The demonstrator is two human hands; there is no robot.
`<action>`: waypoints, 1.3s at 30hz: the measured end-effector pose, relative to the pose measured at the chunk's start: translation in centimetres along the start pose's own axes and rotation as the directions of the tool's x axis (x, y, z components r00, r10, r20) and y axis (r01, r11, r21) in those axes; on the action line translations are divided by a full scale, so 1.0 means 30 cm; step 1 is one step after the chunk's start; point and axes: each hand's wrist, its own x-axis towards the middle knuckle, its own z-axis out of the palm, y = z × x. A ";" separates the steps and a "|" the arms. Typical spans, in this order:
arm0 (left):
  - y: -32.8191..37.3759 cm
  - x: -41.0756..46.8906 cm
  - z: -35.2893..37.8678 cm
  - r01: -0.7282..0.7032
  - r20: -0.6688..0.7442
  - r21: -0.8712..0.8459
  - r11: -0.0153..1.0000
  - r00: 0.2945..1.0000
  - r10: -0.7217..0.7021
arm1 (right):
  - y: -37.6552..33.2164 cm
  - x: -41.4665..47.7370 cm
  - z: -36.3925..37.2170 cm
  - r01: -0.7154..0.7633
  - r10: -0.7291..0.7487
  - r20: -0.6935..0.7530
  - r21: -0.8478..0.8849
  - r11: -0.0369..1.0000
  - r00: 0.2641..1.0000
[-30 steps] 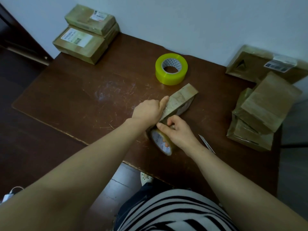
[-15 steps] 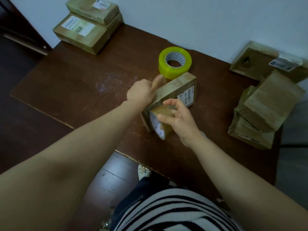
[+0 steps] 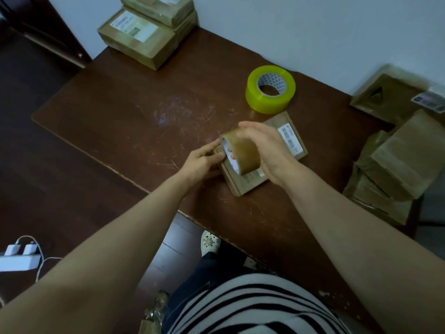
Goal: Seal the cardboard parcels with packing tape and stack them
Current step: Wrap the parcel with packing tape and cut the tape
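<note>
In the last second the parcel (image 3: 248, 183) has gone from standing on edge between my hands to lying flat on the table (image 3: 144, 116), its shipping label (image 3: 289, 139) facing up just beyond my right knuckles. I take that to mean the band round its narrow side is laid and I am starting a fresh pass across the broad face, so this parcel is partly sealed and not yet ready to stack. My right hand (image 3: 267, 150) holds the brown tape roll (image 3: 245, 153) on its edge over the near left part of the parcel. Its fingers (image 3: 250, 127) are curled over the outside of the roll, somewhat blurred, and a fingertip shows inside the core. My left hand (image 3: 202, 162) lies low at the parcel's left edge with its fingers (image 3: 213, 150) nearly straight and close together, their tips touching the box just beside the roll. I cannot tell whether they pin a loose tape end. The yellow tape roll (image 3: 270, 89) sits untouched just beyond my right fingertips, near the parcel's far corner. The stacked parcels (image 3: 142, 37) stand well apart, far out past my left fingers, and the loose pile of parcels (image 3: 397, 165) lies off to the right of my right hand.
</note>
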 end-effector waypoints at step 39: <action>-0.137 0.028 0.087 -0.316 0.235 0.847 0.428 0.944 0.233 | 0.192 -0.248 -0.133 -0.080 0.161 -0.016 -0.913 0.400 0.987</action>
